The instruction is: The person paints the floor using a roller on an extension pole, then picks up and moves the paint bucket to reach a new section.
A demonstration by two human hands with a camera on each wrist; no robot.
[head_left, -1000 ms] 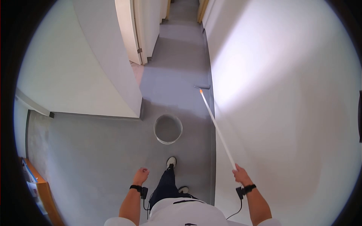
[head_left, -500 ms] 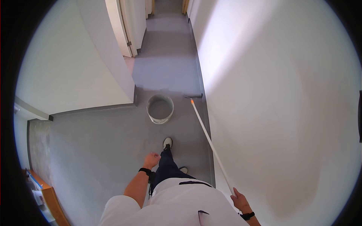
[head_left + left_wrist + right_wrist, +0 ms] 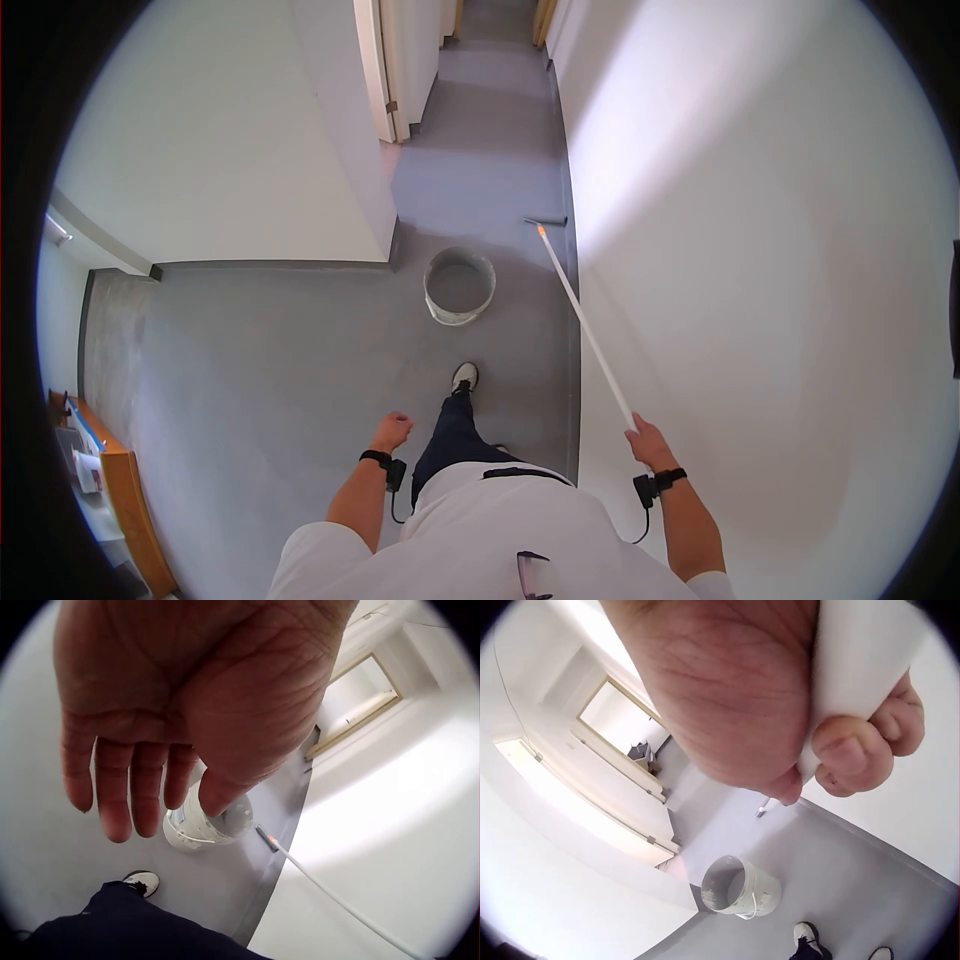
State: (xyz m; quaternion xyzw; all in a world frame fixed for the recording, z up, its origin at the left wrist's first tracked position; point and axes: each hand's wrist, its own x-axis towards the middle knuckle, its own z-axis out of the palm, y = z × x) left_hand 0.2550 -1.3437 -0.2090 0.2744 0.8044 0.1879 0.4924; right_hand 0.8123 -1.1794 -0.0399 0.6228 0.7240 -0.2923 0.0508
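Note:
My right hand [image 3: 650,445] grips the white pole [image 3: 595,345] of a paint roller near its rear end; in the right wrist view the fingers [image 3: 855,754] curl round it. At the far end, past an orange collar [image 3: 542,230], the roller head [image 3: 550,220] lies on the grey floor beside the right wall's skirting. My left hand [image 3: 393,430] hangs by my thigh holding nothing, its fingers [image 3: 114,787] loosely extended in the left wrist view. A bucket [image 3: 455,317] of grey paint stands in front of my shoe [image 3: 465,378], left of the pole.
A white wall [image 3: 760,330] runs along the right, close to the pole. On the left a wall corner [image 3: 393,240] juts out near the bucket. Ahead, the corridor floor [image 3: 480,165] passes a doorway [image 3: 385,100]. A wooden shelf unit [image 3: 130,500] stands at lower left.
The roller head has come back along the wall towards me, then gone forward a little. My view has shifted with it. The left hand swings slightly; the right keeps its grip on the pole.

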